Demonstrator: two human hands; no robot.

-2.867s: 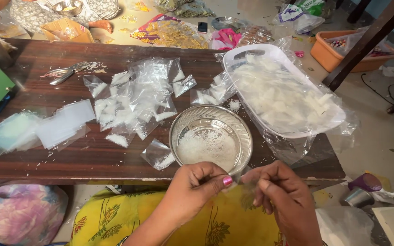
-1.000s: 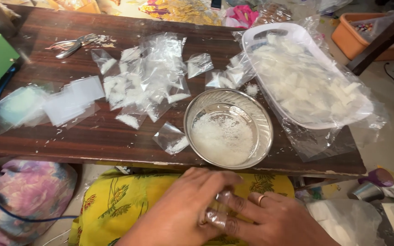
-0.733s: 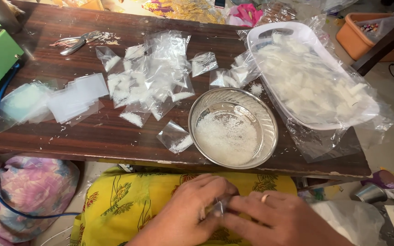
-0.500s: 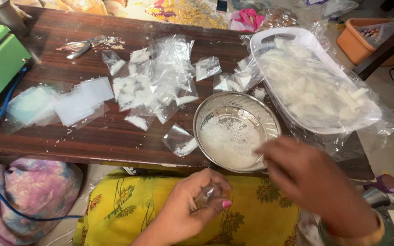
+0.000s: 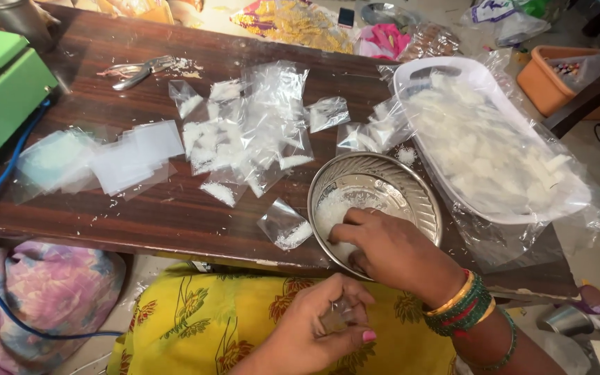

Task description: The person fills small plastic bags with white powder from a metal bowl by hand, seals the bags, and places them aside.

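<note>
A dark brown wooden table (image 5: 175, 215) is seen from above, with a white oblong plastic tray (image 5: 578, 201) of pale flakes at its right. Just left of the tray, at the near edge, a round steel bowl (image 5: 421, 191) of white grains is entered by the right hand (image 5: 390, 250), fingers bunched on the grains. Below and left of the bowl, off the table, a small clear plastic pouch (image 5: 338, 316) is pinched by the left hand (image 5: 314, 330).
</note>
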